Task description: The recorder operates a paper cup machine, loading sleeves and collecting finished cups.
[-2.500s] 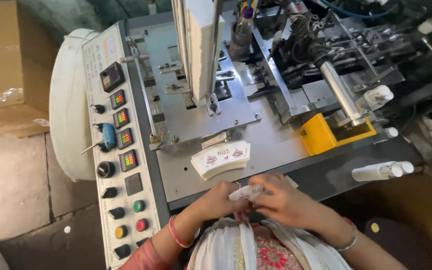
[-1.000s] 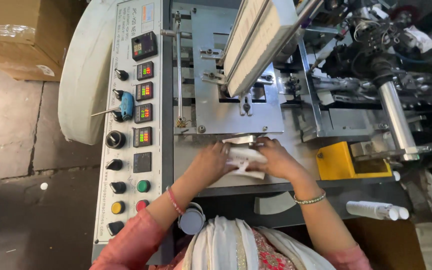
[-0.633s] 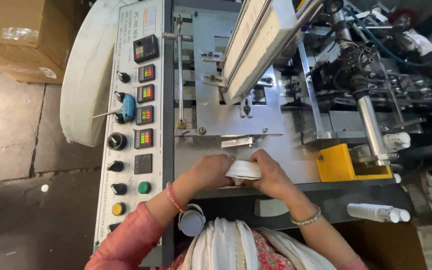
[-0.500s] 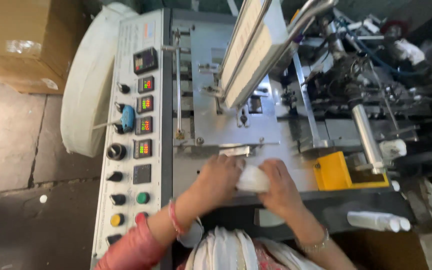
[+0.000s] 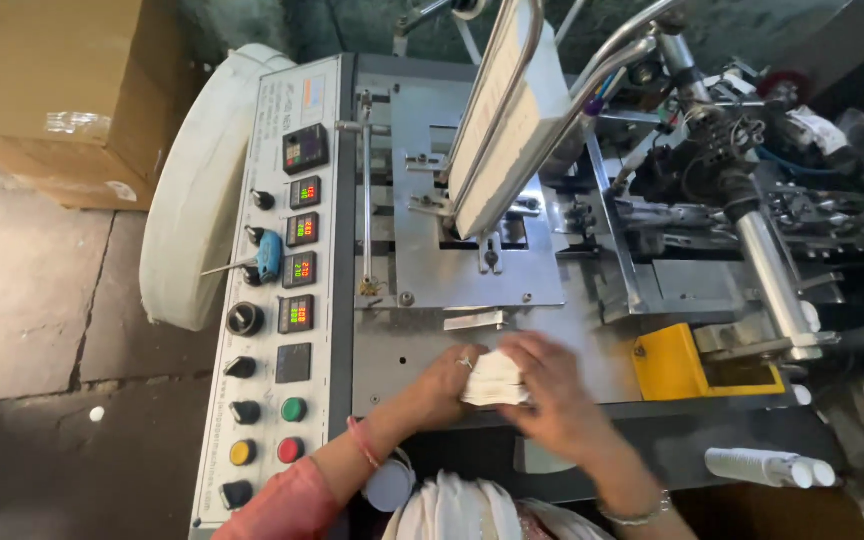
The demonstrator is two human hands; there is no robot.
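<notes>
Both my hands hold a small stack of white fan-shaped paper blanks [image 5: 493, 378] over the grey metal machine table [image 5: 402, 355]. My left hand [image 5: 449, 383] grips the stack's left edge, a ring on one finger and a red bangle at the wrist. Over the right side lies my right hand [image 5: 550, 395], fingers curled across the top of the stack. A tall tilted stack of white blanks [image 5: 500, 125] sits in the feeder rails at the back of the machine.
A control panel [image 5: 277, 290] with digital readouts, knobs and coloured buttons runs along the left. A yellow block [image 5: 674, 365] sits to the right, with a steel roller [image 5: 770, 270] behind it. A cardboard box [image 5: 62, 95] stands at far left. White paper cups [image 5: 767, 467] lie at lower right.
My hands lifted the paper stack from the table toward my body, then pushed it forward again. They now hold it close together near the table's front edge.
</notes>
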